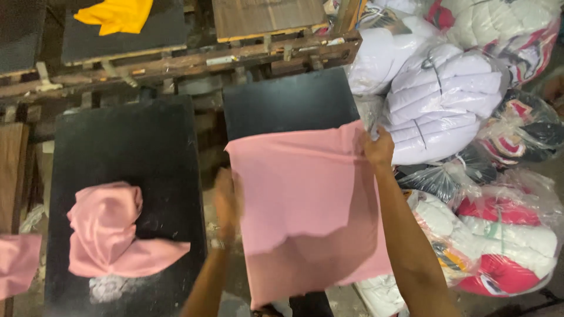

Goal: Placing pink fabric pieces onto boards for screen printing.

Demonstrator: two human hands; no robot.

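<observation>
On the left black desk a crumpled pink cloth lies well apart from my hands, with another pink scrap at the far left edge. My left hand is blurred beside the left edge of the pink sheet spread over the next desk; I cannot tell whether it grips the sheet. My right hand pinches the sheet's upper right corner, just beside the bagged white bundles.
</observation>
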